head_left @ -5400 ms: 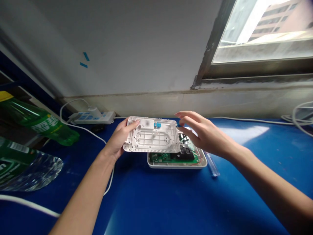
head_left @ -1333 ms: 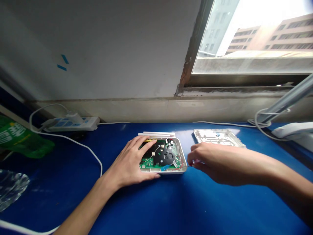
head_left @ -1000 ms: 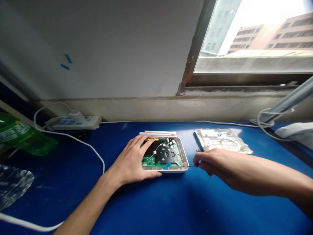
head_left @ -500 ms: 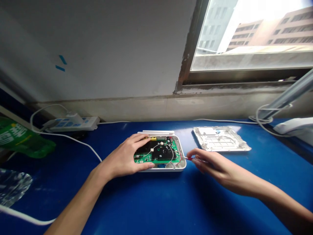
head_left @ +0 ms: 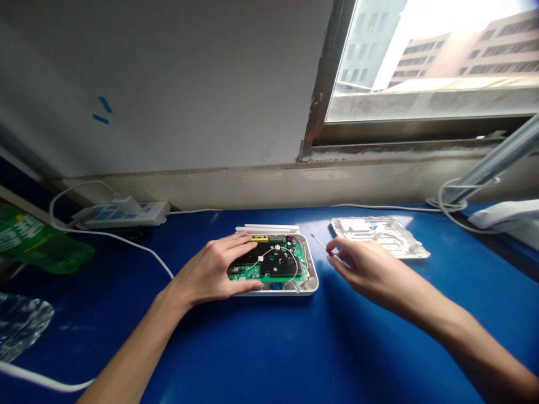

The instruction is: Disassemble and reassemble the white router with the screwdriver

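Note:
A white plastic case (head_left: 314, 280) lies on the blue table, with a green circuit board (head_left: 252, 274), black plates and thin white and red wires inside. My left hand (head_left: 210, 269) spans the case's left part, thumb on the near edge and fingers over the far side. In my right hand (head_left: 362, 264) is a small screwdriver (head_left: 319, 241), pinched by its red part; its thin metal tip points up and left, just right of the case and clear of it. Most of the handle is hidden in the hand. Behind my right hand sits a white ribbed cover (head_left: 391, 233).
A power strip (head_left: 151, 213) with a plugged-in white adapter stands at the back left, its cable (head_left: 145, 248) running toward my left wrist. A green-labelled bottle (head_left: 46, 241) and clear plastic (head_left: 25, 325) lie at left. A metal pole (head_left: 488, 160) rises at the right.
My right hand has drawn the screwdriver out of the case's right edge and raised it, tip now tilted upward. My left hand stays on the case.

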Tool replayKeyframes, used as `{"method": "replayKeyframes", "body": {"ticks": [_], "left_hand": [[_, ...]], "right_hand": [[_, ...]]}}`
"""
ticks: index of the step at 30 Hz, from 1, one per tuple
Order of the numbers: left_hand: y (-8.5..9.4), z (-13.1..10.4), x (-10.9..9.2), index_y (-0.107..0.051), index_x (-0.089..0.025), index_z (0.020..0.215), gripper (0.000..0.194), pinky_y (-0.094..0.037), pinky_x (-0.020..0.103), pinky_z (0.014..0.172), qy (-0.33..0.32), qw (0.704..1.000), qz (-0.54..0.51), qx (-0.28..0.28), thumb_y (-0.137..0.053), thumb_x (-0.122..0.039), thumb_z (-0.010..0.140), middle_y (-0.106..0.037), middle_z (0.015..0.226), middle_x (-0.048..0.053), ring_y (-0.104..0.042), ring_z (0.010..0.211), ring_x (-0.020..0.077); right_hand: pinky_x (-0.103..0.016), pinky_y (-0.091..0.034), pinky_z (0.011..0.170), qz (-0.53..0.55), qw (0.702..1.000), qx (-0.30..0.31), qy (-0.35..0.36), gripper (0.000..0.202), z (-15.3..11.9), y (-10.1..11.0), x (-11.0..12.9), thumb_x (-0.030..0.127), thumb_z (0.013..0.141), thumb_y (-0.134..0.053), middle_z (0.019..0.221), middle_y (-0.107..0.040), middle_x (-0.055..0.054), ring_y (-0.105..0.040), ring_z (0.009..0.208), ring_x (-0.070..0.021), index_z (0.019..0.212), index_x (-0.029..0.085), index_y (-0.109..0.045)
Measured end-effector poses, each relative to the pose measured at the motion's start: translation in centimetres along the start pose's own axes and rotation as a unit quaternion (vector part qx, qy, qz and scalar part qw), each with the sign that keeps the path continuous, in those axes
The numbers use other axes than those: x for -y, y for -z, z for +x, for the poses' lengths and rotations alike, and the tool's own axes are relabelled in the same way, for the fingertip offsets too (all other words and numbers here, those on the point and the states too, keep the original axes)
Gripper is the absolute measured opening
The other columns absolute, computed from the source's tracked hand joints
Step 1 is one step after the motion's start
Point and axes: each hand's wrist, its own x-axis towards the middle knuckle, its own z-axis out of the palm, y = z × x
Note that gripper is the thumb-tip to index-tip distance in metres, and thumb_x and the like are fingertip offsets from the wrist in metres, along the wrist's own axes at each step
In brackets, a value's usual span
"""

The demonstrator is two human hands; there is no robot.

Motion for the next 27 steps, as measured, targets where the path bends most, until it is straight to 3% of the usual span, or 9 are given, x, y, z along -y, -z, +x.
{"method": "replayKeyframes", "body": {"ticks": [4,8,11,13,16,21,27], "left_hand": [[-0.2,-0.2,0.1,-0.069,-0.014,0.139,0.07,-0.053,0.051,0.117,-0.014,1.0,-0.003,-0.011,-0.087,-0.05,0.081,-0.071,0.139,0.016,-0.063,0.137,0.0349],[-0.2,-0.2,0.1,-0.069,-0.015,0.138,0.07,-0.051,0.05,0.119,-0.024,1.0,-0.007,-0.015,-0.088,-0.05,0.08,-0.071,0.138,0.015,-0.062,0.138,0.0345],[-0.2,-0.2,0.1,-0.068,-0.014,0.138,0.071,-0.05,0.049,0.12,-0.024,1.0,-0.004,-0.016,-0.088,-0.051,0.081,-0.071,0.139,0.016,-0.061,0.138,0.0343],[-0.3,-0.2,0.1,-0.068,-0.014,0.138,0.071,-0.05,0.05,0.12,-0.022,1.0,-0.003,-0.019,-0.087,-0.053,0.082,-0.071,0.14,0.016,-0.061,0.138,0.034],[-0.4,-0.3,0.0,-0.067,-0.015,0.139,0.072,-0.05,0.05,0.119,-0.018,0.999,-0.008,-0.027,-0.086,-0.055,0.082,-0.071,0.139,0.015,-0.063,0.137,0.034],[-0.3,-0.3,-0.2,-0.067,-0.014,0.138,0.07,-0.049,0.047,0.121,-0.018,0.999,-0.008,-0.033,-0.084,-0.056,0.084,-0.071,0.139,0.016,-0.063,0.137,0.033],[-0.6,-0.4,0.0,-0.068,-0.01,0.136,0.073,-0.051,0.048,0.118,-0.029,0.998,-0.011,-0.054,-0.086,-0.055,0.082,-0.073,0.135,0.017,-0.066,0.133,0.034]], "right_hand": [[-0.031,-0.035,0.056,-0.082,0.996,0.032,0.01,0.022,0.8,-2.6,1.8,0.028,0.098,-0.053,0.068,-0.067,-0.006,-0.056,0.056,-0.0187,0.089,0.018,-0.07],[-0.033,-0.041,0.063,-0.068,0.997,0.012,0.029,0.02,2.1,-1.6,2.3,0.027,0.098,-0.058,0.079,-0.07,-0.007,-0.061,0.066,-0.0208,0.088,0.019,-0.073],[-0.033,-0.045,0.068,0.01,0.998,-0.016,0.059,0.02,4.0,-0.8,2.8,0.032,0.099,-0.062,0.088,-0.072,-0.007,-0.064,0.077,-0.0213,0.093,0.021,-0.077],[-0.031,-0.048,0.07,0.05,0.995,0.002,0.087,0.015,5.4,-1.1,3.2,0.034,0.097,-0.069,0.098,-0.073,-0.007,-0.066,0.082,-0.0206,0.099,0.023,-0.079],[-0.03,-0.049,0.069,0.056,0.994,0.021,0.088,0.008,6.5,-2.2,3.7,0.028,0.093,-0.075,0.096,-0.071,-0.006,-0.065,0.077,-0.0188,0.096,0.022,-0.079],[-0.033,-0.05,0.071,0.017,0.997,-0.012,0.072,0.013,6.1,-3.4,4.3,0.03,0.095,-0.075,0.095,-0.067,-0.008,-0.063,0.077,-0.0202,0.092,0.017,-0.073],[-0.038,-0.055,0.081,-0.034,0.988,-0.059,0.136,0.01,5.5,-4.0,4.2,0.025,0.098,-0.072,0.102,-0.063,-0.01,-0.063,0.091,-0.0253,0.091,0.018,-0.072]]}}
